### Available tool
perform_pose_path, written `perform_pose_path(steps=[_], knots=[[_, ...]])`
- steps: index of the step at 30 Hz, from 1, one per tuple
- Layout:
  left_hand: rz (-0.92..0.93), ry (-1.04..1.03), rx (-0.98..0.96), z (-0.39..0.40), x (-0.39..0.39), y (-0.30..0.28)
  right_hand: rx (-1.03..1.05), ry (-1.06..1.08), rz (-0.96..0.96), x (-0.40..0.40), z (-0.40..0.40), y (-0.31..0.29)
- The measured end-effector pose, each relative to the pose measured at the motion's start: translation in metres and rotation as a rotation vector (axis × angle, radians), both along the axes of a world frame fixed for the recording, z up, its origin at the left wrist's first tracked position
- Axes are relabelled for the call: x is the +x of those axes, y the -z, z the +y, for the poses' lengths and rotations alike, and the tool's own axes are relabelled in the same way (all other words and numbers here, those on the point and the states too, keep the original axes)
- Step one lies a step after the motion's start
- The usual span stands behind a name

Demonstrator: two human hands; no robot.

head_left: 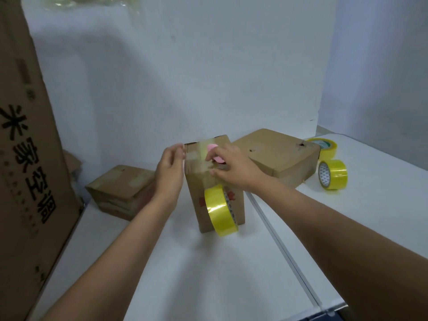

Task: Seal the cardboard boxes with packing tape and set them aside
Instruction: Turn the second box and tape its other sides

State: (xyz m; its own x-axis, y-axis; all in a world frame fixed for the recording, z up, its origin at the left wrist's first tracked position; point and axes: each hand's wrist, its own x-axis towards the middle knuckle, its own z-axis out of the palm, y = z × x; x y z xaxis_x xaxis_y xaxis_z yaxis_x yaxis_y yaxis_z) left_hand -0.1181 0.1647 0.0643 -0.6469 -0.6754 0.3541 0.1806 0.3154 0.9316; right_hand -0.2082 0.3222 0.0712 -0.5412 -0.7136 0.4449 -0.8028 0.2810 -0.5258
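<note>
A small cardboard box [196, 191] stands upright in the middle of the white table. Clear tape runs over its top and down its front. A yellow tape roll [221, 210] hangs against the front face, still joined to that strip. My right hand [234, 169] rests on the box top and pinches a small pink tool [214, 150] against the tape. My left hand [171, 167] is at the box's upper left edge; its fingers are fairly straight, blurred, and touch the side near the tape end.
A larger flat box [278, 154] lies behind to the right, with two more yellow tape rolls [333, 173] [324, 147] beside it. A low box [120, 191] sits at the left. A tall printed carton [27, 135] fills the left edge. A seam [284, 246] crosses the table.
</note>
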Motion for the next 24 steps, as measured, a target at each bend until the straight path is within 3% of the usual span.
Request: perform_pose_path(steps=[3,7,10,14,19,24], knots=[[-0.046,-0.06,0.163,0.01,0.025,0.02,-0.019,0.04,0.064,-0.002,-0.005,0.004],[-0.354,0.237,0.34,0.03,0.043,0.036,-0.047,0.092,0.135,-0.004,-0.016,0.01],[-0.285,0.369,0.45,0.039,0.042,0.031,-0.059,0.121,0.174,-0.003,-0.022,0.012],[-0.326,0.449,0.479,0.037,0.039,0.025,-0.05,0.147,0.186,-0.004,-0.023,0.013],[-0.505,0.477,0.476,0.028,0.043,0.031,-0.039,0.147,0.208,-0.004,-0.023,0.014],[-0.488,0.474,0.493,0.026,0.036,0.036,-0.04,0.142,0.217,-0.004,-0.022,0.016]])
